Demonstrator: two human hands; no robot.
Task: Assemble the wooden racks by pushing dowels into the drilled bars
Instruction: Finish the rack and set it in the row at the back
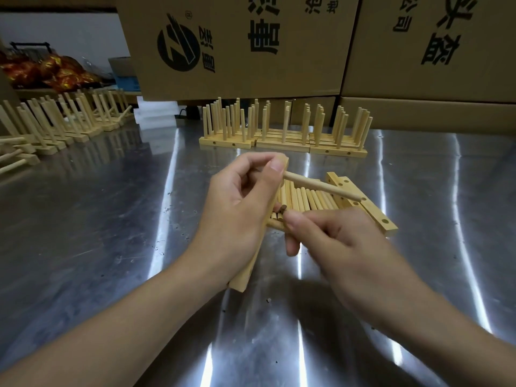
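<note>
Left hand [237, 208] and right hand [335, 244] over a dowel pile [307, 201] on the surface [83, 219]
Left hand grips a drilled bar [241, 275] with one dowel [321, 187] jutting out; right hand pinches a second dowel [282, 210] by its end

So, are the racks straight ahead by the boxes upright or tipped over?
Upright: the racks rest on their bars on the metal table, dowels pointing up.

Head-worn wide view, forward and down, close over left hand [240, 202], right hand [343, 247]
</note>
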